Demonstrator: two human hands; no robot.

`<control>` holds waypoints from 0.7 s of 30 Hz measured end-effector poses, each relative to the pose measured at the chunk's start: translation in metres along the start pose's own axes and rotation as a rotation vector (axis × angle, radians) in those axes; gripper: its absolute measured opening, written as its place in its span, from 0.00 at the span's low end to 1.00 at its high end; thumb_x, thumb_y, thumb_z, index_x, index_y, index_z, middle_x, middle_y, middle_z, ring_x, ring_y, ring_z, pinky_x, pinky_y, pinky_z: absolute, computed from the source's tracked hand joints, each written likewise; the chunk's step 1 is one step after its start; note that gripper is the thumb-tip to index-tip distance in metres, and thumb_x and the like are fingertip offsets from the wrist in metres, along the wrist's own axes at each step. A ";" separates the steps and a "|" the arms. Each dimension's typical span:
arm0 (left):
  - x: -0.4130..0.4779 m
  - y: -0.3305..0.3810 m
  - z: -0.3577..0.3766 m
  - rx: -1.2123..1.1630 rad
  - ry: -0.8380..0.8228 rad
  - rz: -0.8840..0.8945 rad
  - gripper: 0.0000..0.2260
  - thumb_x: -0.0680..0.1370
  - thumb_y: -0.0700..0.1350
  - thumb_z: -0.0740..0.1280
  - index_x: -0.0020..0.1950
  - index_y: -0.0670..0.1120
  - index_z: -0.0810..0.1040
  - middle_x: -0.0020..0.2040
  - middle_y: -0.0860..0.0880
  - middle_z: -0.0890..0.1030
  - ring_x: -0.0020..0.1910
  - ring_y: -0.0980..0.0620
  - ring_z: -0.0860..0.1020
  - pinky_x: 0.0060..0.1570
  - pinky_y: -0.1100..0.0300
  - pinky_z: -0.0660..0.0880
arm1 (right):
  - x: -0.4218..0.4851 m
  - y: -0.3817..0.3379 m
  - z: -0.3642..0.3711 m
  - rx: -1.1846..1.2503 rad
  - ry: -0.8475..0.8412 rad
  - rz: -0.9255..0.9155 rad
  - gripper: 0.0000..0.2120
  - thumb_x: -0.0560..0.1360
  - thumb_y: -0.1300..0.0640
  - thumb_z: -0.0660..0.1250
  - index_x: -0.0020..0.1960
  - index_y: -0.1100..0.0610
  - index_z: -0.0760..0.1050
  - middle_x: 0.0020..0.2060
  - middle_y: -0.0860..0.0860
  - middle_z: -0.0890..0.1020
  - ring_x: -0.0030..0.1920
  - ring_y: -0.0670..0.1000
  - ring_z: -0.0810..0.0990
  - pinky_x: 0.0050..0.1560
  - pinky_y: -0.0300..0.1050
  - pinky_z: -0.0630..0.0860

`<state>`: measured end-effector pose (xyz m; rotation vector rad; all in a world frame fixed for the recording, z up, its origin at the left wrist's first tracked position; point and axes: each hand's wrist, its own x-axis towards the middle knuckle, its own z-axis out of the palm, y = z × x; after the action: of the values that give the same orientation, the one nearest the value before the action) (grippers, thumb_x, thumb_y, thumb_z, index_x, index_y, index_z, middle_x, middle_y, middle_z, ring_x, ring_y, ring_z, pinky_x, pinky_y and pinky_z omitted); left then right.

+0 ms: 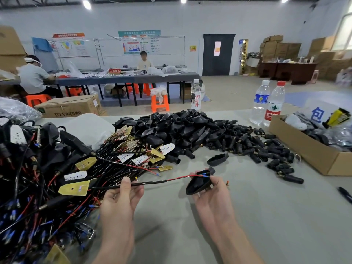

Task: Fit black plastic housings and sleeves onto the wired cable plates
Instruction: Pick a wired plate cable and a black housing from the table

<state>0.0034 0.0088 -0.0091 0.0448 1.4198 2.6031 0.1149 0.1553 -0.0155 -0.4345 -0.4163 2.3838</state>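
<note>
Fingers (216, 182) of the right hand (213, 197) hold a black teardrop housing (198, 184); left hand (122, 199) pinches its cable (150, 182).

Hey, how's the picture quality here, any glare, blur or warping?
Head view: ceiling lamps blow out into glare; wide-angle lens bows the far wall; wire pile at lower left is blurred; left hand, right hand and held housing look fairly sharp.

The scene is brightly and evenly lit by ceiling lamps (86, 4) high beyond the table (247, 216), blown out to white glare. Daylight is added from a window (343, 29) above the table's right end. Soft shadows are cast beside the forearms (114, 235). The wire pile (28, 197) at the table's left end is blurred and bowed.
</note>
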 end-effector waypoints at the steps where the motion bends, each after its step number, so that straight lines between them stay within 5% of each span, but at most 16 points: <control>1: 0.000 0.000 0.000 -0.002 0.000 -0.006 0.10 0.80 0.46 0.68 0.47 0.43 0.70 0.40 0.42 0.84 0.40 0.50 0.85 0.44 0.61 0.82 | 0.000 0.000 0.001 -0.001 0.006 -0.006 0.10 0.79 0.60 0.58 0.57 0.60 0.74 0.50 0.58 0.82 0.46 0.51 0.84 0.47 0.45 0.80; 6: 0.001 -0.002 -0.002 -0.042 -0.002 -0.070 0.11 0.81 0.46 0.67 0.55 0.40 0.70 0.43 0.39 0.83 0.38 0.50 0.85 0.40 0.64 0.82 | -0.004 0.001 0.005 -0.014 0.013 -0.034 0.11 0.79 0.61 0.57 0.58 0.62 0.74 0.46 0.58 0.85 0.45 0.52 0.85 0.40 0.42 0.83; 12: 0.002 -0.003 -0.003 -0.056 -0.008 -0.110 0.10 0.81 0.46 0.67 0.48 0.39 0.73 0.41 0.40 0.83 0.38 0.50 0.85 0.39 0.64 0.82 | -0.002 0.002 0.007 0.022 0.043 -0.059 0.17 0.80 0.62 0.56 0.66 0.64 0.72 0.47 0.62 0.84 0.47 0.55 0.85 0.42 0.43 0.83; 21: -0.001 0.002 0.000 -0.047 0.025 -0.091 0.11 0.81 0.47 0.67 0.52 0.40 0.70 0.43 0.38 0.82 0.39 0.50 0.85 0.42 0.63 0.82 | -0.002 0.004 0.005 -0.066 0.063 -0.105 0.10 0.79 0.63 0.57 0.54 0.64 0.76 0.43 0.58 0.86 0.45 0.51 0.86 0.39 0.42 0.83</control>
<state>0.0044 0.0073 -0.0077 -0.0569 1.3350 2.5703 0.1120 0.1503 -0.0121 -0.5047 -0.4788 2.2543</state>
